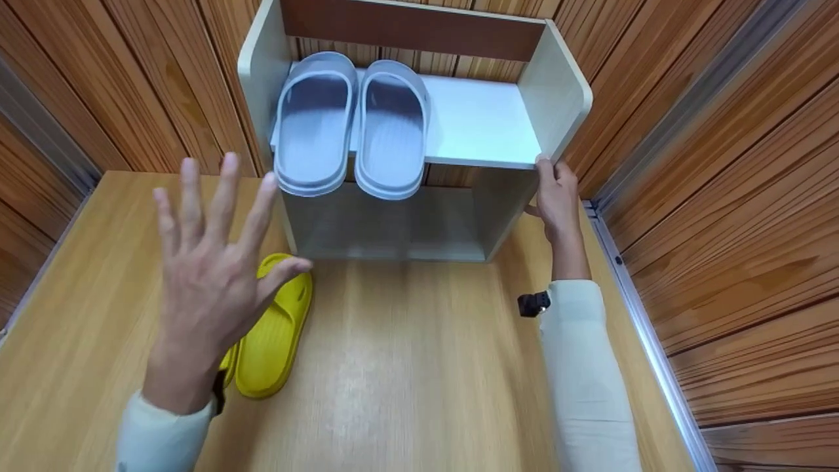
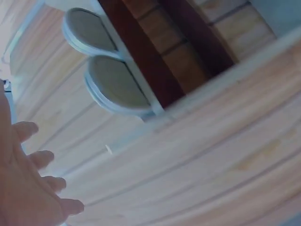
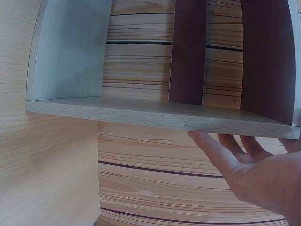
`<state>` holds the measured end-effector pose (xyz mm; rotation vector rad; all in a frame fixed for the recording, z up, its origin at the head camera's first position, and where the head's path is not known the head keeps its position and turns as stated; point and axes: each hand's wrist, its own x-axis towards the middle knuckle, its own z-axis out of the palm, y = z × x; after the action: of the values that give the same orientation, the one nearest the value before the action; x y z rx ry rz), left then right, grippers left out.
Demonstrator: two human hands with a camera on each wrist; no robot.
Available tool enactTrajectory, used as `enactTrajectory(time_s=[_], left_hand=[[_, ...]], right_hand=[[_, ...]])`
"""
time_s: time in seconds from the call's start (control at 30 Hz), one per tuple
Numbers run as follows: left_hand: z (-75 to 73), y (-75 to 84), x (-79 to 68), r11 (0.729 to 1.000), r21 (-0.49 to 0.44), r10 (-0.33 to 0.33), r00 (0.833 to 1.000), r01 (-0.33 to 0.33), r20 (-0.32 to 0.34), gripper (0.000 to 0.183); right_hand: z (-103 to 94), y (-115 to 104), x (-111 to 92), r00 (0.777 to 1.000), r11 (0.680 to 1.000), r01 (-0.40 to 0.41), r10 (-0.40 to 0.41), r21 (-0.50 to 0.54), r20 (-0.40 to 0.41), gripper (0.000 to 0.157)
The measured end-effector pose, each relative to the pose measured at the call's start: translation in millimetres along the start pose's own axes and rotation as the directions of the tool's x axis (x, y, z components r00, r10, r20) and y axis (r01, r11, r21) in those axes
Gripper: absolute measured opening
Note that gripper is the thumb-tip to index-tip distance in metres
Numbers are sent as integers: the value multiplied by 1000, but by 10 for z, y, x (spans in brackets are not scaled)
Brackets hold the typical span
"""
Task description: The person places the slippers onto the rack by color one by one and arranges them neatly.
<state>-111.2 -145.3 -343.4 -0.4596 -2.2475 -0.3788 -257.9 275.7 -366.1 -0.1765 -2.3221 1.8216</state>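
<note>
My left hand (image 1: 216,275) is raised over the floor with its fingers spread, holding nothing; in the left wrist view its fingers (image 2: 42,160) show at the lower left. Below it lies a pair of yellow slippers (image 1: 265,357), partly hidden by the hand and wrist. A pale shoe rack (image 1: 482,118) stands at the back wall, and two grey slippers (image 1: 314,131) (image 1: 392,137) rest side by side on the left of its upper shelf. At the rack's right side panel (image 3: 141,115), my right hand (image 1: 557,196) touches the outer face with its fingertips.
Wood-panelled walls (image 1: 747,262) enclose the floor (image 1: 406,367) at the back and both sides. A metal rail (image 1: 649,334) runs along the right floor edge. The rack's lower compartment (image 1: 393,223) lies under the upper shelf.
</note>
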Motion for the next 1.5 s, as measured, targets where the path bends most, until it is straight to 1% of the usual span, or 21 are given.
enactTrajectory(time_s=[0.07, 0.13, 0.23, 0.3, 0.33, 0.4, 0.47, 0.53, 0.6, 0.63, 0.73, 0.8, 0.97, 1.0, 1.03, 1.07, 1.2, 1.27, 1.3, 1.47, 1.5], left_hand=[[-15, -72, -125, 1000, 10, -25, 999, 25, -20, 81], [-16, -150, -263, 998, 26, -61, 998, 61, -7, 81], [-6, -279, -486, 988, 70, -142, 986, 136, 87, 84], [10, -367, -636, 974, 107, -216, 958, 199, 187, 88], [21, -409, -706, 963, 125, -262, 934, 238, 243, 89], [52, -488, -842, 933, 167, -357, 869, 318, 343, 90], [91, -563, -965, 892, 217, -453, 779, 398, 433, 93], [136, -631, -1068, 852, 259, -523, 698, 456, 490, 97], [192, -699, -1156, 819, 288, -569, 636, 496, 521, 101], [225, -732, -1194, 806, 296, -585, 611, 513, 533, 102], [343, -822, -1293, 776, 302, -616, 562, 554, 551, 106], [431, -880, -1350, 760, 294, -629, 543, 579, 557, 108], [621, -1005, -1489, 733, 254, -646, 528, 631, 551, 112], [650, -1025, -1515, 725, 250, -651, 520, 641, 553, 114], [675, -1045, -1542, 715, 248, -657, 505, 654, 560, 115], [699, -1059, -1565, 701, 255, -665, 483, 666, 570, 117], [760, -1094, -1632, 636, 293, -699, 371, 714, 611, 125], [780, -1098, -1648, 601, 309, -715, 322, 737, 621, 129], [786, -1099, -1652, 586, 313, -720, 303, 748, 624, 131], [803, -1097, -1659, 528, 325, -740, 237, 785, 629, 136], [806, -1096, -1661, 523, 325, -741, 232, 788, 630, 137]], right_hand=[[-7, -9, 2, 1000, 1000, -4, 4, 3, 2, 59], [-17, -17, 8, 1000, 1000, -11, 11, 12, 0, 59], [-29, -26, 10, 1000, 999, -24, 24, 23, -6, 60], [-30, -24, 8, 1000, 999, -26, 26, 26, -10, 60], [-29, -24, 4, 1000, 999, -27, 28, 28, -11, 60], [-20, -21, -2, 1000, 999, -24, 25, 26, -16, 60], [-4, -24, -9, 1000, 999, -13, 13, 31, -17, 59], [14, -32, -10, 1000, 999, -8, 8, 37, -14, 59], [30, -36, -9, 1000, 999, 1, -1, 41, -10, 59], [34, -40, -9, 1000, 999, 4, -3, 45, -8, 58], [34, -46, -6, 1000, 999, 2, -1, 51, -6, 58], [29, -49, 0, 1000, 999, 4, -3, 50, -8, 57], [27, -62, 27, 1000, 997, 21, -20, 73, -12, 57], [27, -64, 30, 1000, 997, 25, -24, 77, -12, 57], [29, -65, 31, 1000, 997, 25, -24, 78, -11, 57], [30, -64, 29, 1000, 997, 22, -21, 71, -10, 57], [34, -52, 12, 1000, 999, 0, 1, 43, -4, 58], [32, -41, 5, 1000, 1000, -8, 8, 29, -5, 58], [30, -36, 3, 1000, 1000, -10, 10, 27, -7, 58], [14, -25, 6, 1000, 1000, -15, 16, 12, -16, 58], [12, -30, 7, 1000, 1000, -14, 15, 15, -17, 58]])
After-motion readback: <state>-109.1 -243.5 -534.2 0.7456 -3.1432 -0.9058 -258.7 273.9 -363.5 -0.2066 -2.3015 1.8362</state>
